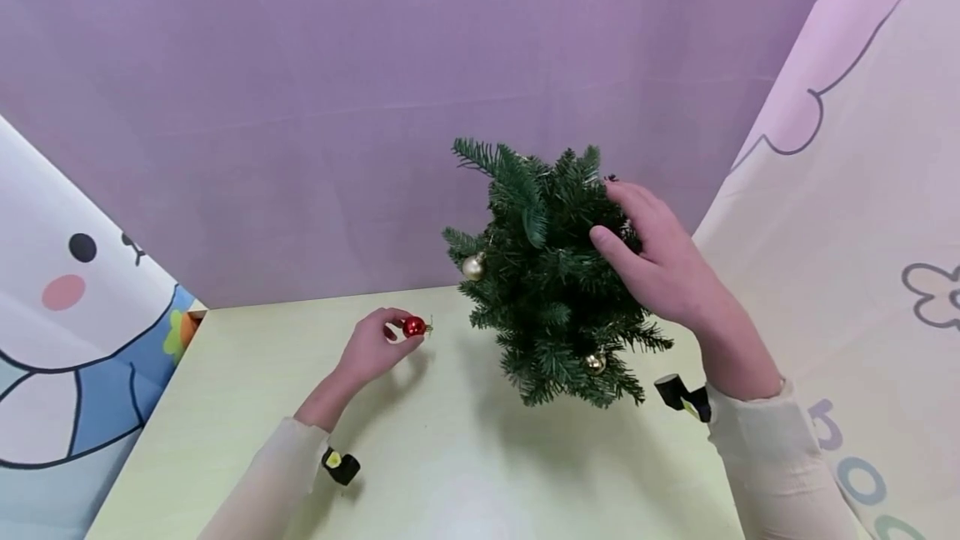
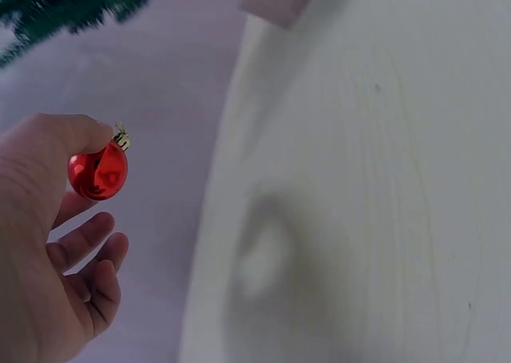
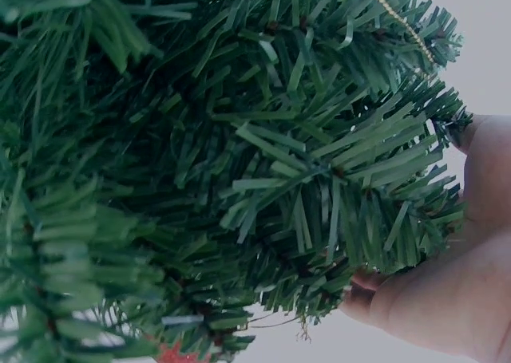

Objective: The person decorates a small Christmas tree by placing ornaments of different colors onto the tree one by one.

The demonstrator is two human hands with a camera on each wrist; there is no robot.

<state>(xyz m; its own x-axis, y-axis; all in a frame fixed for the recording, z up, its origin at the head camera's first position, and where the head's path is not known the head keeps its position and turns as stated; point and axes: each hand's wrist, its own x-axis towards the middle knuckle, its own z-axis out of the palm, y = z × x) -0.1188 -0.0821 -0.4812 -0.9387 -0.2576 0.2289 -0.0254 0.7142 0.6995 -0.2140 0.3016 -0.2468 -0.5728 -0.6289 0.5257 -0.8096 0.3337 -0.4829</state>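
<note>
Between thumb and fingers my left hand (image 1: 378, 346) pinches a shiny red Christmas ball (image 1: 414, 327), its gold cap and loop pointing toward the tree. The left wrist view shows the same red ball (image 2: 97, 171) at the thumb tip, with the other fingers curled below. A small green Christmas tree (image 1: 555, 290) stands right of it. My right hand (image 1: 660, 261) holds the tree's right side, thumb in front and fingertips partly hidden among the branches. On the tree hang a pearly ball (image 1: 473, 267) at the left and a gold ball (image 1: 596, 362) low in front.
The tree stands over a pale table (image 1: 262, 407), close to a purple cloth backdrop (image 1: 337, 148). Printed cloth panels (image 1: 862, 232) flank both sides. A beaded gold string (image 3: 399, 21) and something red (image 3: 180, 353) show among the branches in the right wrist view.
</note>
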